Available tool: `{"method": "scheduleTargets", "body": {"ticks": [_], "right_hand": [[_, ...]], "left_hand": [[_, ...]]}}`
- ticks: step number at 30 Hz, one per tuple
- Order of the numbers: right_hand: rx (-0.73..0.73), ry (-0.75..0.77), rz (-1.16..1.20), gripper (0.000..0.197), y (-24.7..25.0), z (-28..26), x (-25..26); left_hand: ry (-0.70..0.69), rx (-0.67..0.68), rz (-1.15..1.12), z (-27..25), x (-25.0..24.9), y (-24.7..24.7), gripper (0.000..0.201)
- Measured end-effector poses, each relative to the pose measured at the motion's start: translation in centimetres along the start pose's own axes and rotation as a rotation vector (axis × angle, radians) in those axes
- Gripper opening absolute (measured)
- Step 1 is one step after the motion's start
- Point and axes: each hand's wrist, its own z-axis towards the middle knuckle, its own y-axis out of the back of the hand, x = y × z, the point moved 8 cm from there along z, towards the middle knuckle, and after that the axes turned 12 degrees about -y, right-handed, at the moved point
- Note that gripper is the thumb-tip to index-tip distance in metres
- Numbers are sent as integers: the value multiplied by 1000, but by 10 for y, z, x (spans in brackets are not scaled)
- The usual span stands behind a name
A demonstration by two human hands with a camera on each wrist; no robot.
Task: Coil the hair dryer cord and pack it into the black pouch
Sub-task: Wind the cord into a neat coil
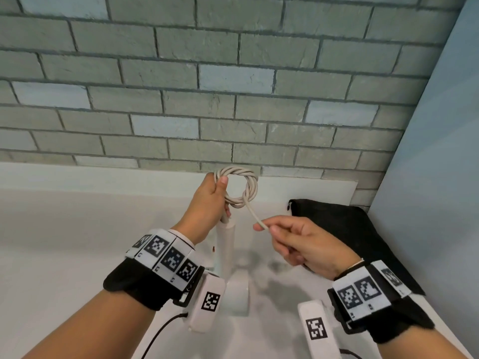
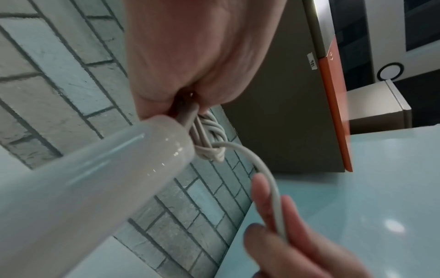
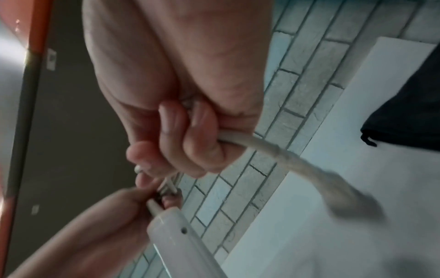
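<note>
Cord (image 1: pixel 239 187): off-white, wound in a round coil at the centre of the head frame, held up in front of the grey brick wall (image 1: pixel 233 73); one loose strand runs down-right from the coil.
Left hand (image 1: pixel 210 200): fingers and thumb curled round the coil's left side.
Right hand (image 1: pixel 303 244): thumb and forefinger pinch the loose strand, other fingers curled; hand lower right of the coil.
Hair dryer (image 1: pixel 226 244): white, glossy handle hangs below the left hand, cord entering its top end.
Black pouch (image 1: pixel 347 229): lies flat on the white counter (image 1: pixel 64 242), right of frame, beside the blue side wall.
</note>
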Motion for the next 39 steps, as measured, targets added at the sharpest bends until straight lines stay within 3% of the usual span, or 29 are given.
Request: {"method": "scheduleTargets", "body": {"ticks": [3,7,14,16,21,24,26,27,29,31,35,39], "right_hand": [[-44,6,-227,21,-7,3,0],[-122,40,-330,18,-11,14,4],[-410,142,-492,5,17,42,20],[-399,149,-470,17,17,45,28],[-299,72,37,25,21,45,25],[-151,-2,207,37,17,50,19],[-73,20,156,53,13,49,22],[-49,51,118,51,11,47,25],[-28,109,81,22,7,42,29],[-47,143,77,19,7,42,27],[-71,133,112,46,19,38,11],[-158,29,-131,19,46,23,-21]], "left_hand": [[4,36,-65,-4,-8,-7,26],[25,74,-126,-10,-11,-14,28],[91,248,-163,-20,-11,-29,33],[91,284,-152,-22,-13,-30,33],[59,291,-32,-21,-13,-23,31],[4,263,79,-20,-15,-23,28],[-10,239,86,-19,-15,-24,25],[-10,231,80,-19,-14,-24,24],[7,233,63,-18,-12,-25,25],[27,241,42,-18,-10,-26,27],[44,158,-22,-15,-4,-17,31],[41,67,-121,-13,2,-5,31]]}}
